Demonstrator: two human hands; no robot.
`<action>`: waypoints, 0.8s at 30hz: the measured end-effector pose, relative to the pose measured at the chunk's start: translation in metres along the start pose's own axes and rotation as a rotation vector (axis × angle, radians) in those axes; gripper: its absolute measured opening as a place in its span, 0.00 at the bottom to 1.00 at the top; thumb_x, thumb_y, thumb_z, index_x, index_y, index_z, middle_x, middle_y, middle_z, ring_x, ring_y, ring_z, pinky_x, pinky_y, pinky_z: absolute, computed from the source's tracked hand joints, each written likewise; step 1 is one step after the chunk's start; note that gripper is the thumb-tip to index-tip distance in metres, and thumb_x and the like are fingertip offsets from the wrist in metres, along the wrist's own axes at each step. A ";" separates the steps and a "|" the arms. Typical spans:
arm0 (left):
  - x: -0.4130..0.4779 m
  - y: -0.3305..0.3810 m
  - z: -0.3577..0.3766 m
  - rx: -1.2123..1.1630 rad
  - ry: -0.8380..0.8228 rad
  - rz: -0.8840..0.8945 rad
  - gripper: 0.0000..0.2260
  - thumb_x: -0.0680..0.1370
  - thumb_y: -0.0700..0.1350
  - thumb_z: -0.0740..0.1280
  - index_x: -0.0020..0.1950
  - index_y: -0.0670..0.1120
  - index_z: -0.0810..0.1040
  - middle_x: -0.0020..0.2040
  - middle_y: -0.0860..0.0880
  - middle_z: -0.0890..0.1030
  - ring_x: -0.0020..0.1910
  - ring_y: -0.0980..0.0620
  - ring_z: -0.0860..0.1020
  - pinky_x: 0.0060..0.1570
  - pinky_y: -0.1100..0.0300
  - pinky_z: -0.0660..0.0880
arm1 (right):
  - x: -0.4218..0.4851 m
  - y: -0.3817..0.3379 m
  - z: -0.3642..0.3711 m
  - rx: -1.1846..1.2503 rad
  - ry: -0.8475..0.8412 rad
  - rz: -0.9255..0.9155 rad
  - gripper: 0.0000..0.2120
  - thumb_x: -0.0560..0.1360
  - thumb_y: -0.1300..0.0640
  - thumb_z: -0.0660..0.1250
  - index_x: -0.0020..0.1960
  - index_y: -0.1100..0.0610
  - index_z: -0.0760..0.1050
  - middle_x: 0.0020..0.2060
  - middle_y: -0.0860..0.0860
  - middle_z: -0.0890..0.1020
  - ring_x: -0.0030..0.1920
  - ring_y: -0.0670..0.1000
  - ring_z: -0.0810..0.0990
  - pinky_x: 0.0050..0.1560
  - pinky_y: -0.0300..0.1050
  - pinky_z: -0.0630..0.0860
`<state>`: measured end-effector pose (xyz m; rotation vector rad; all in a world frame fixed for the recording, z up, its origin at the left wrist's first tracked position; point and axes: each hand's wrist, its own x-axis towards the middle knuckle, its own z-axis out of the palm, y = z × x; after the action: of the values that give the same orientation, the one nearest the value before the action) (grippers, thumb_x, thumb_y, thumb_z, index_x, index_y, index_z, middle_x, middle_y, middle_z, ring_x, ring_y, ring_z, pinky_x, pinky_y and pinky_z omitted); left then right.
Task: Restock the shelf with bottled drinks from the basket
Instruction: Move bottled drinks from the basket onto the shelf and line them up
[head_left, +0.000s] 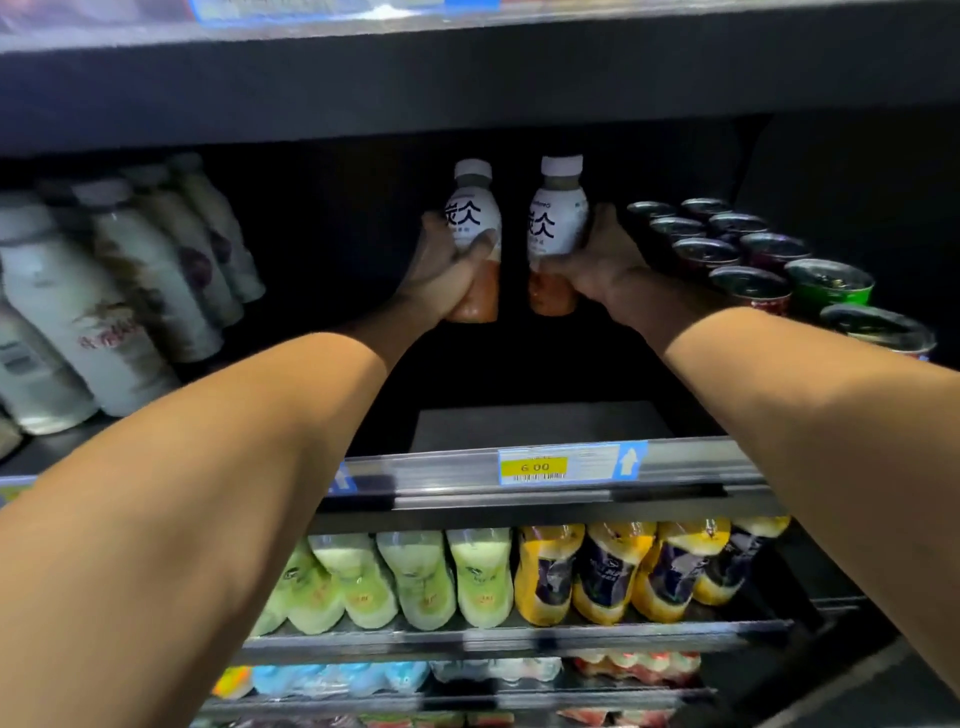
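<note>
The left hand curled round the left bottle, the right hand round the right bottle, both upright deep in the shelf, perhaps not yet set down. They looked small, stiff, full and likely slick, so mid-body grips suited them.

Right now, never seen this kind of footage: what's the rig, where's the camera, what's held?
No machine: a person's two bare arms, filmed by one wide-angle camera on their head, looking into a store shelf. The left hand grips a white-capped bottle with an orange base; the right hand grips a matching bottle. Both are upright, side by side, between white bottles on the left and cans on the right. A 6.00 price tag sits on the front rail. Green bottles and yellow bottles line the tier below.
</note>
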<state>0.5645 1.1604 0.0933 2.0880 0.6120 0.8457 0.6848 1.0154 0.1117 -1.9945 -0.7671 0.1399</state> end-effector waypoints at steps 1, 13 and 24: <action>0.003 0.001 0.003 -0.004 0.002 0.009 0.26 0.79 0.54 0.66 0.70 0.41 0.61 0.65 0.46 0.74 0.63 0.50 0.74 0.63 0.55 0.71 | 0.002 0.000 0.001 -0.009 0.000 -0.001 0.39 0.66 0.49 0.80 0.69 0.57 0.64 0.65 0.54 0.76 0.64 0.54 0.76 0.56 0.42 0.71; 0.031 -0.020 0.010 0.001 0.126 -0.008 0.33 0.72 0.57 0.74 0.74 0.49 0.67 0.67 0.46 0.75 0.65 0.48 0.74 0.65 0.54 0.71 | 0.026 0.003 0.014 0.008 0.017 0.000 0.36 0.69 0.50 0.78 0.70 0.56 0.64 0.65 0.53 0.77 0.63 0.53 0.76 0.52 0.39 0.69; 0.046 -0.036 0.012 -0.058 0.205 -0.090 0.25 0.71 0.54 0.77 0.60 0.42 0.73 0.52 0.51 0.78 0.52 0.54 0.78 0.46 0.69 0.74 | 0.046 -0.001 0.031 0.023 0.003 -0.029 0.35 0.70 0.49 0.76 0.70 0.55 0.64 0.64 0.51 0.77 0.62 0.52 0.77 0.52 0.39 0.71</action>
<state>0.5991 1.2061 0.0750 1.9212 0.7744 1.0212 0.7089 1.0655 0.1056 -1.9602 -0.7889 0.1277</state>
